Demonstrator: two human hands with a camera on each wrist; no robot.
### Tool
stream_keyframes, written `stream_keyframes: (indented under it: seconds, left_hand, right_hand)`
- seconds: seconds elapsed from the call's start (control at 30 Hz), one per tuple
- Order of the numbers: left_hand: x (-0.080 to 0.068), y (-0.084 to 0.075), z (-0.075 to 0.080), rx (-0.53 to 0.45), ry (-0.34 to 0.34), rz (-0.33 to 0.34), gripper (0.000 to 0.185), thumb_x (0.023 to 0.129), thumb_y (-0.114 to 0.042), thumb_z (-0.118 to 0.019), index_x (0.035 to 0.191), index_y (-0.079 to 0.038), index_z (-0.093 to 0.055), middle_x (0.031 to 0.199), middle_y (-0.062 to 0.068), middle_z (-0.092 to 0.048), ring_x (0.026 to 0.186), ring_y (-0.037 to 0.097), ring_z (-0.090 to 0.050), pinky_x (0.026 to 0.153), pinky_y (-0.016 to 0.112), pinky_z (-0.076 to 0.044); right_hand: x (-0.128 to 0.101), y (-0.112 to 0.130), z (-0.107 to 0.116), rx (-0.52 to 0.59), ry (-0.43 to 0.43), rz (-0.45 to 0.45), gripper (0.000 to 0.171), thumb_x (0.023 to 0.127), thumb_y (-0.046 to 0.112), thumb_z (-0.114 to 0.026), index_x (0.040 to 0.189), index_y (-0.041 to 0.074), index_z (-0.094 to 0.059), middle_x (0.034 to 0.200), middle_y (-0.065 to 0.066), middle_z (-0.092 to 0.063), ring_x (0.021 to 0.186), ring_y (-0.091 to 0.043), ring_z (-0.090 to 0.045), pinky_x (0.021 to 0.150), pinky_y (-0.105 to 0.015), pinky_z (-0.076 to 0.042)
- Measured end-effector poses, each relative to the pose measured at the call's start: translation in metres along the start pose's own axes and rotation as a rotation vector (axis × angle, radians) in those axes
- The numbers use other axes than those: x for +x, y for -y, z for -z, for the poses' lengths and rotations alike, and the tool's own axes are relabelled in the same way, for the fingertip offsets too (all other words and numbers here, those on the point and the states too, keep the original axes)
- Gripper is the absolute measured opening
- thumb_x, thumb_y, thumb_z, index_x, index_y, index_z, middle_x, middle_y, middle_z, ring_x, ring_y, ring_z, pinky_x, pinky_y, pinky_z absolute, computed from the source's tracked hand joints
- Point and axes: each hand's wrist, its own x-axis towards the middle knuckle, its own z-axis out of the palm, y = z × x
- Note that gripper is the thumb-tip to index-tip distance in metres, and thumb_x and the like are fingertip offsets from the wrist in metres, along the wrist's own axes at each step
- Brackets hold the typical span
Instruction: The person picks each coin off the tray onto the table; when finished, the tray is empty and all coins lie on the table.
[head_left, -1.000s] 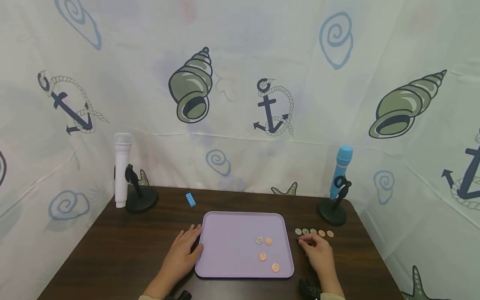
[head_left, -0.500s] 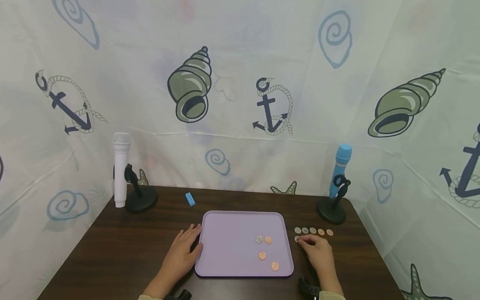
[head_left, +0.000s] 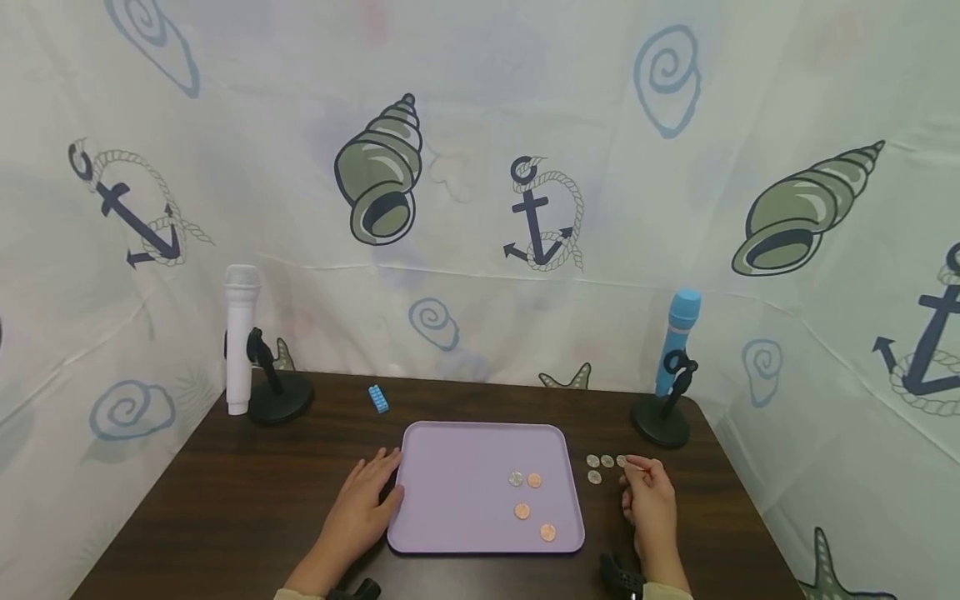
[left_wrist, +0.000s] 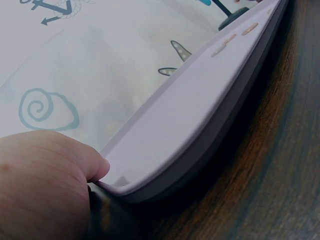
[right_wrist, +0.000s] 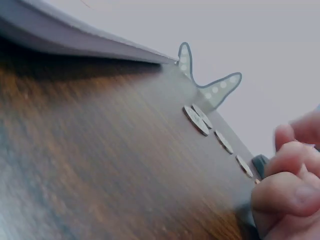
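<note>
On purple tray [head_left: 450, 467]: 4 coins [head_left: 533, 481] done. Approx. 3 silver coins [head_left: 600, 462] left on worktop [head_left: 225, 500], just R of tray. Right hand [head_left: 648, 500] fingers curled at that row; can't tell if pinching one. Left hand [head_left: 363, 508] flat, relaxed, touching tray's L edge.

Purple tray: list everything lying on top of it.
On the purple tray lie four coins: one silver coin touching or nearly touching a copper coin, and two more copper coins nearer its front right corner. The left hand rests against its left edge. Its underside is hidden.
</note>
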Motion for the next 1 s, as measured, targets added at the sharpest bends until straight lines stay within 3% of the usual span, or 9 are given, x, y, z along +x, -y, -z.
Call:
stream_keyframes:
  seconds: [0.13, 0.27, 0.37, 0.5, 0.57, 0.63, 0.73, 0.87, 1.0]
  left_hand:
    - [-0.002, 0.001, -0.002, 0.005, -0.016, -0.011, 0.058, 0.106, -0.023, -0.07, 0.16, -0.007, -0.055, 0.167, 0.013, -0.054, 0.163, 0.039, -0.039, 0.137, 0.066, -0.017]
    - [-0.003, 0.001, -0.003, -0.008, -0.012, -0.002, 0.058, 0.106, -0.023, -0.069, 0.16, -0.007, -0.055, 0.167, 0.012, -0.053, 0.164, 0.038, -0.038, 0.137, 0.065, -0.016]
    - [-0.003, 0.001, -0.001, -0.009, -0.008, 0.005, 0.059, 0.106, -0.024, -0.069, 0.16, -0.008, -0.054, 0.168, 0.012, -0.052, 0.164, 0.038, -0.037, 0.137, 0.064, -0.014]
    - [-0.003, 0.001, 0.001, -0.006, -0.01, 0.0, 0.059, 0.106, -0.024, -0.069, 0.161, -0.007, -0.054, 0.169, 0.013, -0.052, 0.164, 0.039, -0.037, 0.137, 0.065, -0.014]
    - [-0.003, 0.001, 0.001, -0.011, -0.008, -0.001, 0.059, 0.106, -0.024, -0.068, 0.161, -0.007, -0.054, 0.169, 0.013, -0.052, 0.164, 0.039, -0.036, 0.137, 0.065, -0.013]
    - [-0.003, 0.001, 0.001, -0.018, -0.007, -0.001, 0.059, 0.106, -0.023, -0.068, 0.161, -0.007, -0.054, 0.168, 0.013, -0.052, 0.164, 0.039, -0.036, 0.137, 0.066, -0.013]
    - [-0.003, 0.001, 0.001, -0.019, -0.01, 0.0, 0.058, 0.106, -0.023, -0.068, 0.16, -0.007, -0.054, 0.168, 0.013, -0.052, 0.164, 0.039, -0.037, 0.137, 0.065, -0.014]
    - [-0.003, 0.001, 0.0, -0.01, -0.008, 0.006, 0.059, 0.106, -0.025, -0.068, 0.161, -0.008, -0.054, 0.168, 0.012, -0.052, 0.164, 0.038, -0.038, 0.137, 0.065, -0.015]
    - [-0.004, 0.001, 0.0, -0.01, -0.02, 0.001, 0.058, 0.106, -0.024, -0.069, 0.159, -0.007, -0.056, 0.167, 0.013, -0.054, 0.163, 0.04, -0.039, 0.137, 0.066, -0.017]
  right_hand:
    - [-0.004, 0.001, -0.001, 0.083, -0.043, -0.005, 0.027, 0.115, 0.022, -0.055, 0.137, 0.006, -0.053, 0.084, 0.006, -0.063, 0.058, -0.006, -0.049, 0.046, -0.018, -0.04]
    - [-0.013, 0.009, -0.012, -0.057, 0.031, 0.047, 0.026, 0.113, 0.021, -0.06, 0.133, 0.004, -0.058, 0.088, -0.001, -0.067, 0.06, -0.008, -0.052, 0.05, -0.021, -0.045]
    - [-0.024, 0.024, -0.024, -0.296, 0.181, 0.14, 0.019, 0.109, 0.018, -0.066, 0.124, 0.006, -0.067, 0.091, -0.006, -0.068, 0.064, -0.012, -0.056, 0.055, -0.024, -0.05]
    - [-0.044, 0.046, -0.039, -0.648, 0.498, 0.305, 0.007, 0.102, 0.007, -0.072, 0.105, 0.013, -0.074, 0.094, -0.003, -0.066, 0.078, -0.013, -0.058, 0.066, -0.024, -0.052]
    - [-0.053, 0.053, -0.044, -0.751, 0.637, 0.354, 0.014, 0.096, 0.0, -0.073, 0.098, 0.014, -0.074, 0.093, -0.001, -0.065, 0.082, -0.013, -0.055, 0.065, -0.025, -0.049]
    - [-0.059, 0.056, -0.048, -0.8, 0.719, 0.372, 0.02, 0.09, -0.006, -0.073, 0.095, 0.012, -0.073, 0.09, -0.003, -0.064, 0.08, -0.015, -0.054, 0.063, -0.027, -0.047]
    - [-0.063, 0.054, -0.051, -0.849, 0.749, 0.345, 0.023, 0.085, -0.006, -0.077, 0.094, 0.014, -0.073, 0.083, -0.002, -0.063, 0.074, -0.017, -0.055, 0.06, -0.03, -0.044]
    - [-0.063, 0.045, -0.053, -0.863, 0.742, 0.306, 0.022, 0.086, 0.002, -0.084, 0.096, 0.017, -0.073, 0.08, 0.002, -0.063, 0.072, -0.016, -0.056, 0.061, -0.031, -0.043]
    - [-0.063, 0.037, -0.054, -0.872, 0.713, 0.337, 0.021, 0.086, 0.008, -0.088, 0.096, 0.018, -0.072, 0.078, 0.005, -0.06, 0.07, -0.013, -0.054, 0.06, -0.029, -0.043]
